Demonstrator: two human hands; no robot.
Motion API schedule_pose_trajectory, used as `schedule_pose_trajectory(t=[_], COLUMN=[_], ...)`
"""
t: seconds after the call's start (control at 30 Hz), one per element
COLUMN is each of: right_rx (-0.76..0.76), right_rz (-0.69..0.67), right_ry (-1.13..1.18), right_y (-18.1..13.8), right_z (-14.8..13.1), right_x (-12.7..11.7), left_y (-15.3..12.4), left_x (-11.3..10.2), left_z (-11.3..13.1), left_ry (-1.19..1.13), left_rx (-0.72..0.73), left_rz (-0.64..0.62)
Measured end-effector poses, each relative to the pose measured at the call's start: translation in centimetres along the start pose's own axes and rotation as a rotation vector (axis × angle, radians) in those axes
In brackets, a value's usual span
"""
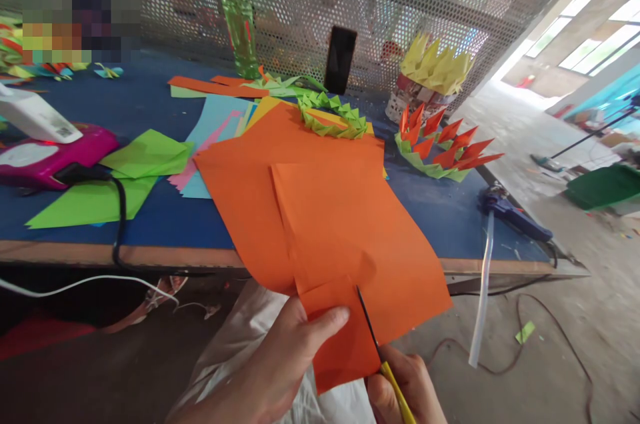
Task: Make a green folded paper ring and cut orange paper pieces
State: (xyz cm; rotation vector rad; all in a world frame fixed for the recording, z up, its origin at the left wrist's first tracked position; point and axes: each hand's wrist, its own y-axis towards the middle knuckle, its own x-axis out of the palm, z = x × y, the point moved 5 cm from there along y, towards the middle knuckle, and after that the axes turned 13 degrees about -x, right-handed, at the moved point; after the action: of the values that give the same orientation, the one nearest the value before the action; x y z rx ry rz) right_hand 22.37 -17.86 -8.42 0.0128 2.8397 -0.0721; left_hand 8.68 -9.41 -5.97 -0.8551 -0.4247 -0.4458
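Note:
A large orange paper sheet (345, 211) hangs over the table edge toward me, with a smaller orange piece (333, 344) on top of its near end. My left hand (293, 351) grips that end from the left, thumb pressed flat on the smaller piece. In my right hand (400, 377) are scissors (395, 384) with yellow handles. Their dark blade lies along the right edge of the smaller piece, pointing away from me, against the large sheet. The lower blade is hidden by paper. More orange paper lies under the sheet on the table.
Green folded ring (333, 117), orange-and-green ring (445, 151) and yellow crown (435, 67) stand at the back. Green sheets (135, 191) and a magenta power strip (75, 151) lie left. A glue gun (515, 211) rests right. A green bottle (240, 31) and phone (341, 59) stand near the mesh.

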Motion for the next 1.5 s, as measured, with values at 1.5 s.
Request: schedule_pose_trajectory(t=[1.5], right_rx=[-0.284], right_rz=[0.088], right_ry=[0.137], right_y=[2.0], right_z=[-1.0], right_x=[0.3], left_y=[-0.7], left_x=[1.0], left_z=[-0.3], left_ry=[-0.081], left_rx=[-0.004], left_rz=[-0.065])
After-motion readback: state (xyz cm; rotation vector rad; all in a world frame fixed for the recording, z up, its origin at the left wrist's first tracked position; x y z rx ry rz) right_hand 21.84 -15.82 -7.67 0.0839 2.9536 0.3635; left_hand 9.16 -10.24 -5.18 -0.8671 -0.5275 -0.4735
